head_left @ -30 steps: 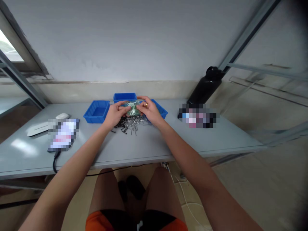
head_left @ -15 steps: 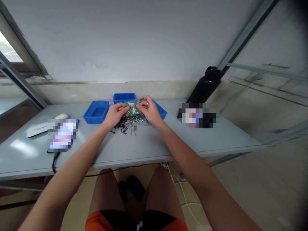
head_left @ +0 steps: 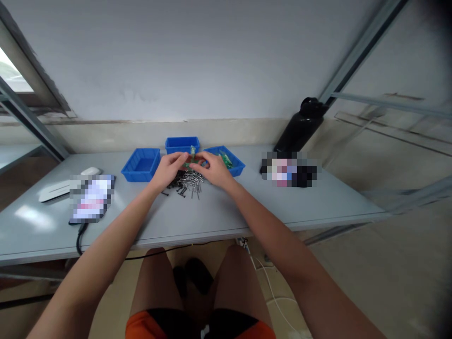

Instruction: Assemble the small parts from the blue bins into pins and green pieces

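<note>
Between my two hands is a small clear-and-green plastic bag, bunched up so that its top pokes above the fingers. My left hand is closed on the bag's left side. From the right, my right hand pinches it, thumb and fingers bent around it. Most of the bag is hidden by the fingers. Just below the hands lies a pile of silver and black screws. Beside my right hand, a blue bin holds several similar green bags.
Two more blue bins stand at the left and at the back. A phone on a cable and a white case lie at the left. A black bottle leans at the right near a blurred dark item.
The bag was spread flat between my hands; now it is folded and bunched. My right hand has shifted slightly left and down, uncovering the green bags in the right bin.
</note>
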`<state>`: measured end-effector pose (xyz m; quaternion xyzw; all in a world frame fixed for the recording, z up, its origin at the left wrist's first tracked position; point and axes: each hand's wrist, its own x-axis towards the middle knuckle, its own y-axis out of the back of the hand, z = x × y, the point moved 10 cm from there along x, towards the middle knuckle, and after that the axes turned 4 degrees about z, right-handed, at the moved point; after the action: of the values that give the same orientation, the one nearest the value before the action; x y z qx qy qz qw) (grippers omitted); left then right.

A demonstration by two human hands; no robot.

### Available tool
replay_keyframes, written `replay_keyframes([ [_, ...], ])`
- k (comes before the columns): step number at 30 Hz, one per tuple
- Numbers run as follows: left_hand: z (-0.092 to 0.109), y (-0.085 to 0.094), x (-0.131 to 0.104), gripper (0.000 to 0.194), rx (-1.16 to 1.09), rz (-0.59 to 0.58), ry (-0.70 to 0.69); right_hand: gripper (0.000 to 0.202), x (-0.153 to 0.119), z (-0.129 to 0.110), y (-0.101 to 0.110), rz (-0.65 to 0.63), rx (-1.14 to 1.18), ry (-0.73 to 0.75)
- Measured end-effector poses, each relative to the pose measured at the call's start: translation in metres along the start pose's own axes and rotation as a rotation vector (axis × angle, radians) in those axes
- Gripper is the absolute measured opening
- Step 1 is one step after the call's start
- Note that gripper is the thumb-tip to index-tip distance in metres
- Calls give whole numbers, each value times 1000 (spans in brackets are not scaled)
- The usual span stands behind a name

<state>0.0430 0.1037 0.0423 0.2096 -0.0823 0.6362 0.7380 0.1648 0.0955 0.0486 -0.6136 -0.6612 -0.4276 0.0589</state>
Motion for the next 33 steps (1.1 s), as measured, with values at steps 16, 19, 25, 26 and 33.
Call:
replay_keyframes([
  [16, -3, 7, 5, 14, 119, 52, -47, 28, 3, 26, 2, 45, 393, -178],
  [19, 6, 9, 3, 14, 191, 73, -94, 32, 3, 27, 7, 70, 358, -194],
  [25, 9, 12, 1, 16, 210, 104, -94, 25, 4, 26, 11, 75, 308, -171],
  [26, 8, 12, 1, 18, 201, 104, -87, 25, 4, 26, 10, 68, 310, -163],
  [33, 6, 13, 2, 15, 217, 135, -102, 22, 4, 30, 4, 15, 347, -150],
])
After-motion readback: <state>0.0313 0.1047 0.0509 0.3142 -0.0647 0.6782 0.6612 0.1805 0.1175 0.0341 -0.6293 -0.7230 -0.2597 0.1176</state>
